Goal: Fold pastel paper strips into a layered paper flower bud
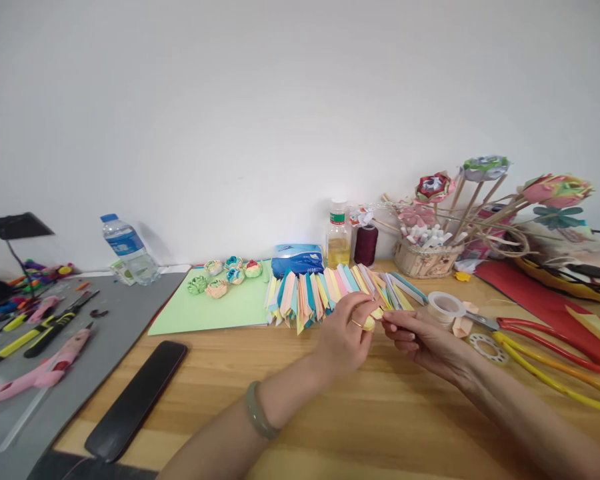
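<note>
At far left a pink glue gun (40, 373) lies on grey mat. At centre, the left hand (345, 337) pinches a folded paper strip (369, 323) beside the fanned paper chain (340, 288); the right hand (420, 337) pinches its other end. Scissors (545, 340) lie right.

Smooth, light wooden table (360, 413); matt folded paper strips (330, 290); glossy black phone (137, 399) near left; clear plastic bottle (127, 250) far left; woven basket (425, 260)
</note>
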### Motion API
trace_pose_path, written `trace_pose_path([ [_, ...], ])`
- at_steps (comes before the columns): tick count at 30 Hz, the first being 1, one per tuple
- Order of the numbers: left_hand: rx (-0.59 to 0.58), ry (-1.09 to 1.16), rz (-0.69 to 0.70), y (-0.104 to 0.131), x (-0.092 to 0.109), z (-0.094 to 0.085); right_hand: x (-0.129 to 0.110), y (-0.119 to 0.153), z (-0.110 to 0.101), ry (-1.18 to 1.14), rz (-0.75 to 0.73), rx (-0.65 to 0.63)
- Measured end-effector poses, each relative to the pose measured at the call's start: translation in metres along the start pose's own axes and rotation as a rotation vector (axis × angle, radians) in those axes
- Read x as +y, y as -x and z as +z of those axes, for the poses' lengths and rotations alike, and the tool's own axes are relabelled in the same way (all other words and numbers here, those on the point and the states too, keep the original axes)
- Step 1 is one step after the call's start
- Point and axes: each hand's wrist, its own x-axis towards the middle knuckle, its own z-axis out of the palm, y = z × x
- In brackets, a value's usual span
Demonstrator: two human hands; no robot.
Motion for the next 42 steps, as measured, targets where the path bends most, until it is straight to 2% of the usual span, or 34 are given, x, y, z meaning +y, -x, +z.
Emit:
trace_pose_path([
  [9, 0.012, -0.051, 0.127, 0.0, -0.0022, 0.0014, 0.001, -0.0015, -0.0037, -0.028, 0.0, -0.03],
  [15, 0.023, -0.04, 0.087, 0.001, -0.0018, 0.0011, -0.004, 0.0036, -0.0024, -0.076, 0.023, -0.07],
  [23, 0.024, 0.107, -0.062, 0.0012, 0.0013, 0.0012, -0.0076, 0.0071, -0.0002, -0.144, 0.03, -0.123],
  [31, 0.049, 0.117, -0.036, 0.0014, 0.0001, 0.0027, -0.0057, 0.0056, -0.0019, -0.165, 0.051, -0.136],
  [42, 0.038, 0.086, 0.0, 0.0021, 0.0, 0.0033, -0.0043, 0.0053, 0.0018, -0.092, 0.018, -0.052],
])
